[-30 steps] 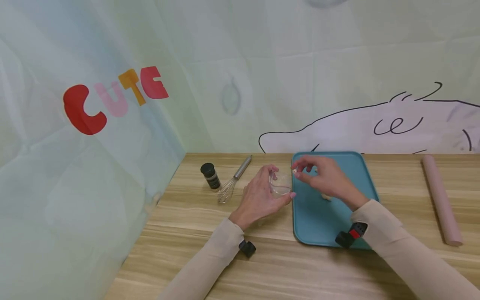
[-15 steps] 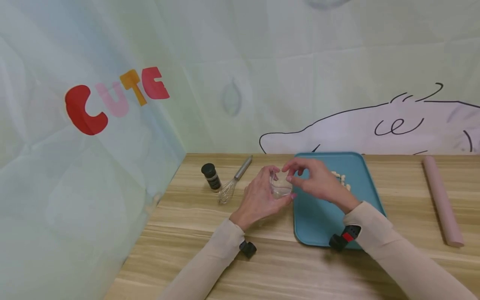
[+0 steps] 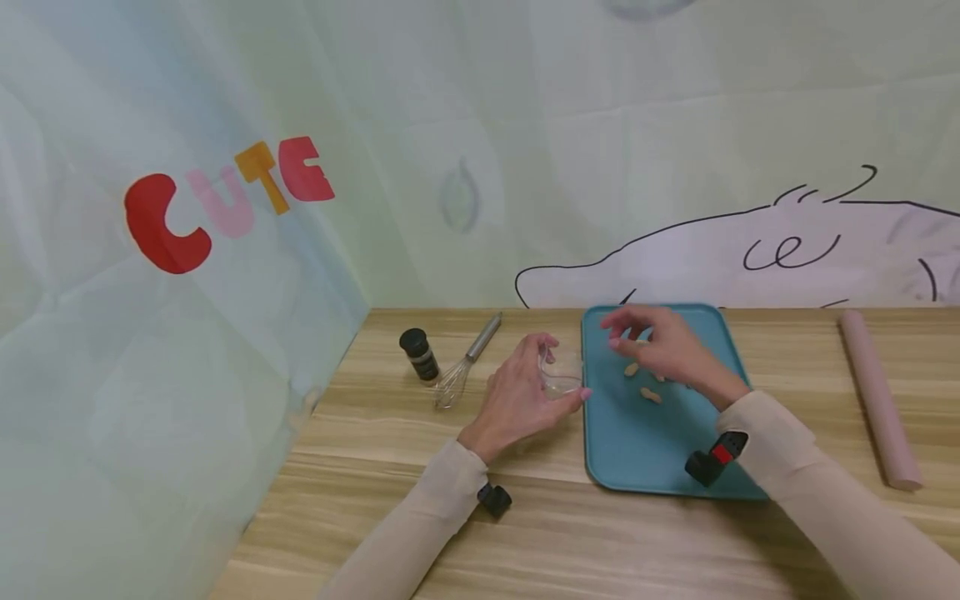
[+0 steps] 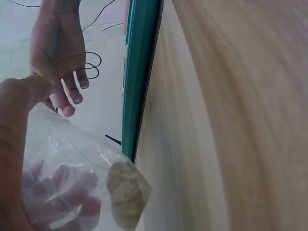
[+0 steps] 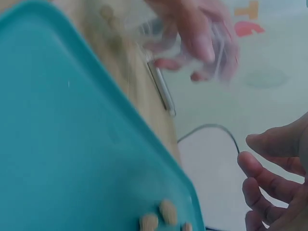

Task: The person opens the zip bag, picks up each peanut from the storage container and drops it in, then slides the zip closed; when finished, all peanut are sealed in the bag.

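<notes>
My left hand (image 3: 519,402) holds a clear zip bag (image 3: 561,372) just left of the blue tray (image 3: 637,454), fingers and thumb spreading its mouth. In the left wrist view a peanut (image 4: 126,197) lies at the bottom of the bag (image 4: 79,144). Over the tray's upper part hovers my right hand (image 3: 663,343), fingers loosely bent. The right wrist view shows a gap between thumb and fingertips, with nothing in that hand (image 5: 279,178). Several peanuts (image 3: 650,395) lie on the tray below it, some hidden behind the hand.
Left of the bag, a whisk (image 3: 468,360) lies beside a black-capped seasoning bottle (image 3: 420,356) on the wooden table (image 3: 360,450). A pink rolling pin (image 3: 879,400) lies right of the tray. A printed cloth (image 3: 450,125) hangs behind.
My right hand brought a small pale peanut to the bag's mouth, let go of it there, then moved back right over the tray. The left hand stayed in place with the bag.
</notes>
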{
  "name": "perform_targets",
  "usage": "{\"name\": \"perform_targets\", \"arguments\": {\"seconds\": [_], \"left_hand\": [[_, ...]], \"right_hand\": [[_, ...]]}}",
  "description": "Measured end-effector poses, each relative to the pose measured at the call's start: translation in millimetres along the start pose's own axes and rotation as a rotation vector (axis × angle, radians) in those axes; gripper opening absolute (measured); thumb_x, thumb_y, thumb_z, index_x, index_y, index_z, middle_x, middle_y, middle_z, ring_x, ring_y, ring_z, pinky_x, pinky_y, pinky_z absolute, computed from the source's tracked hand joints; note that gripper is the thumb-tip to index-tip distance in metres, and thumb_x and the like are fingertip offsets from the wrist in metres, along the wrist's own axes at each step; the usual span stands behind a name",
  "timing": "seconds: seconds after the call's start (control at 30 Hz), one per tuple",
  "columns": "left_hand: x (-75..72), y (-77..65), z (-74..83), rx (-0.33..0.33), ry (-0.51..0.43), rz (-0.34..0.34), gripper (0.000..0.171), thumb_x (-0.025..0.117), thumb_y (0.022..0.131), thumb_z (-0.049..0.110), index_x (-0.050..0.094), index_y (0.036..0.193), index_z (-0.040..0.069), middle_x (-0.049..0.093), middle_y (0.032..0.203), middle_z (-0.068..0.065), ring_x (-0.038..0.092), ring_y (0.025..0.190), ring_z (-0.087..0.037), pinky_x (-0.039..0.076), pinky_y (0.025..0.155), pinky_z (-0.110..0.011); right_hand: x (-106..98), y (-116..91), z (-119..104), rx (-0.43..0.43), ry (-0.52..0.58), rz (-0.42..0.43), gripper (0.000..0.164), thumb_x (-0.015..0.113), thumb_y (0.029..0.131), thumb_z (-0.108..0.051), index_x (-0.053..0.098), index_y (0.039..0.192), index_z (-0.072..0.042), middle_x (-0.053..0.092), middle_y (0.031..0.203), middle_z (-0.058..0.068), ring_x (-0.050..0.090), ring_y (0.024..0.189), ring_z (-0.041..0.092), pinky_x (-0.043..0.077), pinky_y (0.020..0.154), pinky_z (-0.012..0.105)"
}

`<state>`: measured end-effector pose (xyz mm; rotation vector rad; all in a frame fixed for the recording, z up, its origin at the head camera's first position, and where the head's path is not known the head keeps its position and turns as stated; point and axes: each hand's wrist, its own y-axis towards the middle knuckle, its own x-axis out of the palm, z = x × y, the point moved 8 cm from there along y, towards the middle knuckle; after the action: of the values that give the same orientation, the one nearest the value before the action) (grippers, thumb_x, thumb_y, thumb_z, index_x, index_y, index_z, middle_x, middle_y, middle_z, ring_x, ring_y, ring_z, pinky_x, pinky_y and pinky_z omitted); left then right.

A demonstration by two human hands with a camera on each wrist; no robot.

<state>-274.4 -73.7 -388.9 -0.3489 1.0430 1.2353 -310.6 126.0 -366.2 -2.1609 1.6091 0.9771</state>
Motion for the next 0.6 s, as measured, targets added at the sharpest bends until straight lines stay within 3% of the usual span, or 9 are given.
{"name": "perform_targets", "arguments": {"seconds": [0.33,0.5,0.6], "left_hand": [[3.0,-0.5,-2.0,-0.017,0.001,-0.009,0.076,0.080,0.088,0.059,0.049,0.144,0.017,0.062,0.120,-0.001,0.059,0.083,-0.010,0.048,0.069,-0.025],[3.6,-0.9,-2.3,-0.033,-0.006,-0.015,0.076,0.079,0.088,0.060,0.049,0.144,0.018,0.062,0.121,0.001,0.058,0.084,-0.011,0.048,0.071,-0.028],[3.8,-1.4,-1.7,-0.034,-0.008,-0.017,0.077,0.080,0.087,0.060,0.050,0.144,0.018,0.062,0.122,0.000,0.058,0.084,-0.011,0.048,0.072,-0.029]], "right_hand": [[-15.1,9.6,32.8,0.090,-0.122,-0.013,0.034,0.066,0.104,-0.016,0.069,0.136,-0.001,0.074,0.121,0.020,0.065,0.104,0.031,0.049,0.079,0.035],[-10.1,17.1,52.2,0.138,-0.191,-0.052,0.032,0.068,0.104,-0.016,0.071,0.131,0.002,0.074,0.122,0.023,0.066,0.104,0.034,0.055,0.086,0.046],[-6.9,22.4,59.0,0.122,-0.244,-0.071,0.030,0.070,0.102,-0.018,0.073,0.125,0.002,0.075,0.120,0.024,0.069,0.106,0.037,0.055,0.092,0.055]]}}
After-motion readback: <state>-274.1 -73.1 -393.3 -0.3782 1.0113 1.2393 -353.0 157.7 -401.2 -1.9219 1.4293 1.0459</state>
